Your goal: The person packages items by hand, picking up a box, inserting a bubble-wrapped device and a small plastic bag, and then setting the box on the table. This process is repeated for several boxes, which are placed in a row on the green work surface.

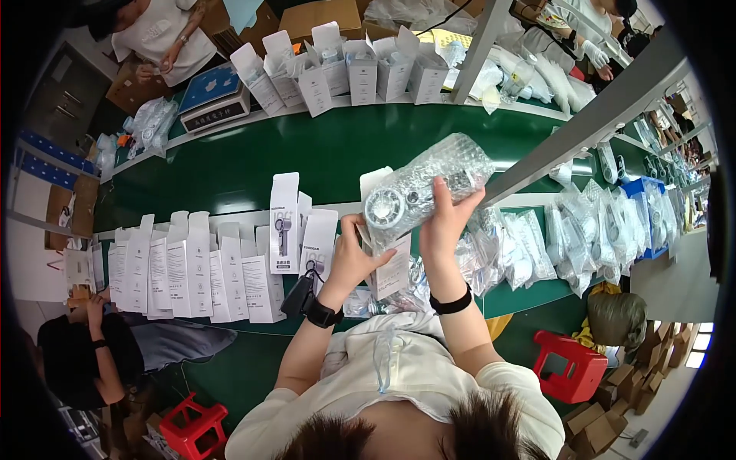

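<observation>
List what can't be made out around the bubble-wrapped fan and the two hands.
Head view:
- Fan: details blurred by its bubble wrap.
- Right hand: palm faces away; grip hidden.
- Left hand: fingertips hidden behind the white box.
- Box opening: covered by fan and hands.

I see both my forearms rising from six o'clock toward twelve, bare from short pale sleeves, elbows bent and tucked near my chest. My left hand point(354, 257) sits at about ten o'clock from my right wrist, palm turned inward, thumb up, fingers curled round what it grips; a dark watch bands that wrist. My right hand point(445, 218) stands higher, toward one o'clock from the left, fingers spread and pointing to twelve, pressed flat against what it holds, thumb on the near side. A black band circles the right wrist. The two hands are close together, not touching, wrists nearly parallel.
</observation>
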`<state>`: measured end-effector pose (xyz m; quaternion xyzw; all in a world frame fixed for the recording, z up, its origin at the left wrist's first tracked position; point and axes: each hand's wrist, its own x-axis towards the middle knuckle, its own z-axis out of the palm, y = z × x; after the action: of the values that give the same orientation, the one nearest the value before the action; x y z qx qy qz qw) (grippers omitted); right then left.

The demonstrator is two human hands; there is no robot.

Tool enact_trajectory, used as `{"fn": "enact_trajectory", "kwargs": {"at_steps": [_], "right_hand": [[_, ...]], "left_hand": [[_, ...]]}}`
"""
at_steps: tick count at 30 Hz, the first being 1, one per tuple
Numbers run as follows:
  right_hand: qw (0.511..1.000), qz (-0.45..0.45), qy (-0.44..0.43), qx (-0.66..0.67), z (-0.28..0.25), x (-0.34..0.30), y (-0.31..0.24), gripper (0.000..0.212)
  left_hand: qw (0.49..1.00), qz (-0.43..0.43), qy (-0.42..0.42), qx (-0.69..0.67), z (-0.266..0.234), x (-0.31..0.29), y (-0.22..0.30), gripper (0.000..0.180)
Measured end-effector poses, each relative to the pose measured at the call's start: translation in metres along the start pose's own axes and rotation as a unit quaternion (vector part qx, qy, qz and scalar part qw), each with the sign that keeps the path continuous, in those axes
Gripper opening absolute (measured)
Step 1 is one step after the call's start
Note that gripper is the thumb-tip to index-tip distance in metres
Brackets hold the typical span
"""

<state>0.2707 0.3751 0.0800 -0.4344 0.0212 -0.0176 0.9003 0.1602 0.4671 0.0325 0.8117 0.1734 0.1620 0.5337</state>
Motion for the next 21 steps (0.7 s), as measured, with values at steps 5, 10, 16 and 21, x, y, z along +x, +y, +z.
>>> {"fn": "enact_trajectory", "kwargs": {"at_steps": [5,10,16,21], "right_hand": [[0.958,-0.160,-0.021,-0.238,-0.009,-0.007,0.020,0.053],[0.829,-0.197,-0.338,-0.401,-0.015,0.000,-0.004,0.049],[0.631,-0.300,-0.579,-0.421,-0.025,0.014,-0.030,0.035],[0.700,-0.042,-0.364,-0.613,-0.133,0.021,0.059,0.037]], "left_hand": [[0.997,0.062,0.055,0.006,0.005,-0.008,-0.006,0.067],[0.992,0.080,0.065,0.078,0.002,-0.009,0.003,0.065],[0.966,0.161,0.076,-0.190,-0.001,0.005,-0.015,0.060],[0.979,0.145,0.075,-0.123,0.010,0.007,-0.052,0.060]]}}
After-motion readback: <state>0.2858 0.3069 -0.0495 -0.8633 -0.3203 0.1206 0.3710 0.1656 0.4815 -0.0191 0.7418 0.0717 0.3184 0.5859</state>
